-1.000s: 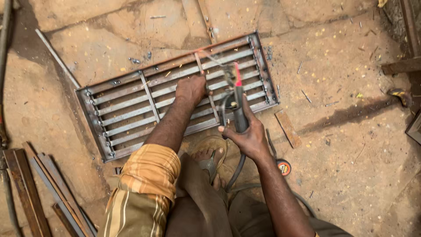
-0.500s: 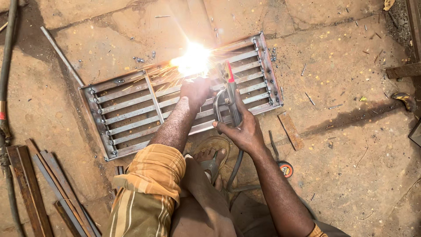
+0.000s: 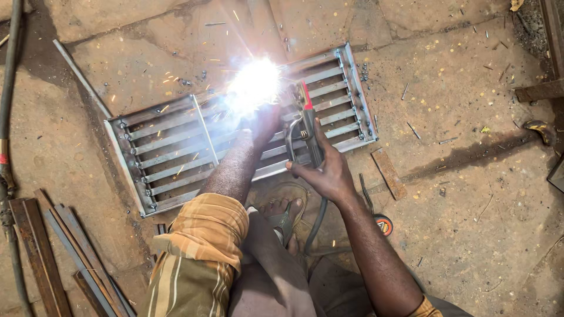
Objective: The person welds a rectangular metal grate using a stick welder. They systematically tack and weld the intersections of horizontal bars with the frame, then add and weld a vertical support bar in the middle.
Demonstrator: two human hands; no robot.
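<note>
A rectangular metal grille point(image 3: 170, 147) with parallel slats lies flat on the stone floor. My right hand point(image 3: 326, 170) grips a welding electrode holder point(image 3: 308, 126) with a red tip, its grey cable running back between my legs. A bright white arc with flying sparks point(image 3: 254, 85) burns at the grille's far middle bar. My left hand point(image 3: 264, 123) rests on the grille just below the arc, partly washed out by the glare. My sandalled foot point(image 3: 285, 208) stands at the grille's near edge.
Several rusty steel bars point(image 3: 53, 252) lie at the lower left. A thin rod point(image 3: 79, 76) lies beyond the grille's left end, a cable point(image 3: 7, 117) runs along the left edge. A short flat metal piece point(image 3: 389, 173) and a round tape measure point(image 3: 383, 225) lie to the right.
One second ago there was no arc; it struck half a second ago and is now larger and brighter, with more sparks. My right hand has brought the holder toward the far middle bar.
</note>
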